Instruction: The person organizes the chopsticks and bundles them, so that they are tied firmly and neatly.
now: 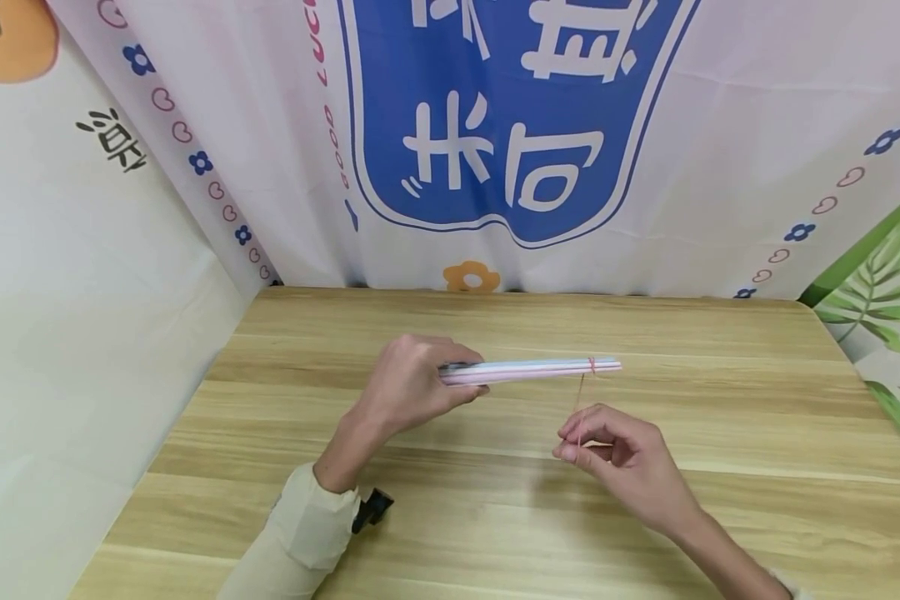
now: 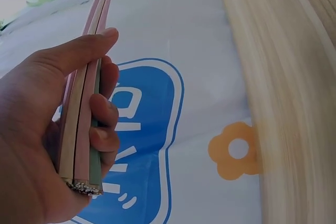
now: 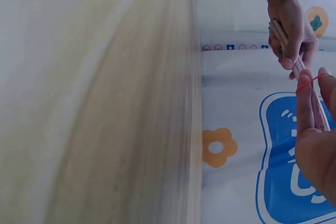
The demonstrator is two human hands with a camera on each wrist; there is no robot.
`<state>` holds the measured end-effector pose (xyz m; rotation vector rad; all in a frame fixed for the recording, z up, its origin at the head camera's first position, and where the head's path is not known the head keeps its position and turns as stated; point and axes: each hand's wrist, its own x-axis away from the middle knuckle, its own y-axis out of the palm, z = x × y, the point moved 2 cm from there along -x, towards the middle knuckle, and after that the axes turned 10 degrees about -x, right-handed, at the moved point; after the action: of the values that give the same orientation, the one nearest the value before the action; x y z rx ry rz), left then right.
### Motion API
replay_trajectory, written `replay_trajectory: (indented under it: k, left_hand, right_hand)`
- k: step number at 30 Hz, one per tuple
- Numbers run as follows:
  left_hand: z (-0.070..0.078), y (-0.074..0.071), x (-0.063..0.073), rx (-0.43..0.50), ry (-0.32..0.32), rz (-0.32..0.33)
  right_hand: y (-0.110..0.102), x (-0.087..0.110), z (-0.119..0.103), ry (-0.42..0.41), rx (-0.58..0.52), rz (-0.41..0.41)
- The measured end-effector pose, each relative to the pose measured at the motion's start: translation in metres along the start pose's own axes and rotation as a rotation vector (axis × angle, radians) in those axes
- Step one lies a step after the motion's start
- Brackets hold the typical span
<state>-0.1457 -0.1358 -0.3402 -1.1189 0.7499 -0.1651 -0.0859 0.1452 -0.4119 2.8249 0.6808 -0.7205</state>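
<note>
My left hand (image 1: 408, 383) grips a bundle of chopsticks (image 1: 532, 369) by its thicker end, holding it level above the table. Pink, cream and green sticks show in the left wrist view, their thick ends (image 2: 84, 187) poking out below the palm. Near the thin tips, a thin red band (image 1: 592, 365) is wound round the bundle. One taut strand runs from it down to my right hand (image 1: 630, 458), which pinches it between thumb and fingertips. In the right wrist view the red strand (image 3: 314, 78) crosses those fingertips; part of that hand is cut off.
The wood-grain table (image 1: 480, 533) lies beneath both hands. A printed white curtain (image 1: 292, 167) with a blue sign hangs along its back edge, and cloth also covers the left side. A black strap piece (image 1: 372, 510) sticks out at the left sleeve.
</note>
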Motion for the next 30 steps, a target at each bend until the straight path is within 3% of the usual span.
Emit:
replay_trajectory:
  k: [5,8,12,15,21,23,26,30]
  left_hand:
    - [0.001,0.002,-0.001,0.009,-0.044,-0.039]
    - [0.003,0.001,-0.001,0.026,-0.070,-0.059]
    - [0.007,0.000,0.000,0.044,-0.098,-0.065]
    - [0.009,0.000,0.001,0.046,-0.115,-0.036]
    - [0.015,0.000,-0.001,0.031,-0.110,0.046]
    - [0.016,0.000,0.000,0.030,-0.100,0.061]
    - [0.016,-0.001,0.000,0.044,-0.080,0.063]
    - [0.013,-0.003,0.002,0.074,-0.038,0.053]
  right_hand:
    - [0.010,-0.002,-0.006,-0.246,0.131,-0.027]
    - [0.013,0.000,-0.009,-0.294,0.211,0.001]
    - [0.017,0.002,-0.011,-0.294,0.181,0.037]
    - [0.019,0.003,-0.014,-0.218,0.033,0.050]
    - [0.015,0.007,-0.018,0.048,-0.454,0.099]
    - [0.012,0.008,-0.018,0.113,-0.556,0.108]
    - [0.007,0.008,-0.017,0.180,-0.670,0.103]
    - [0.001,0.005,-0.015,0.209,-0.853,0.059]
